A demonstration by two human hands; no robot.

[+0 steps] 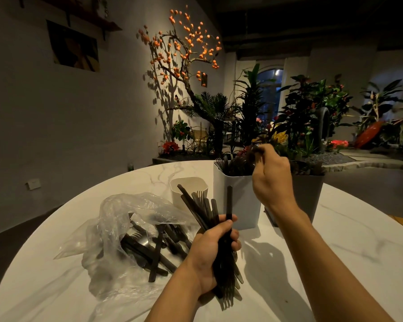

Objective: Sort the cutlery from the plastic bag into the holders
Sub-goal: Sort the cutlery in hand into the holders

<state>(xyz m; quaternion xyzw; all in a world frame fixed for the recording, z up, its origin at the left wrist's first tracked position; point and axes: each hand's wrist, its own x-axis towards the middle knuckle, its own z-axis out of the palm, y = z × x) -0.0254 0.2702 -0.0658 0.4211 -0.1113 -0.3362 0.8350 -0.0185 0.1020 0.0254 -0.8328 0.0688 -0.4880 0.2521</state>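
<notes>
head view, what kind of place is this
Probably a cafe or restaurant dining room, dimly lit. A round marble-look table holds cutlery holders, and beyond it lie an indoor garden bed of plants and a decorative tree with orange lanterns.

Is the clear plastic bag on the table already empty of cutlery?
No, several dark pieces of cutlery lie inside the clear plastic bag on the white marble table.

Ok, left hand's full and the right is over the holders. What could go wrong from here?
1. The left hand grips a splayed bundle of cutlery; a piece could slip out onto the table.
2. The right hand works low over the white holder, which looks crowded; a nudge might tip it.
</notes>
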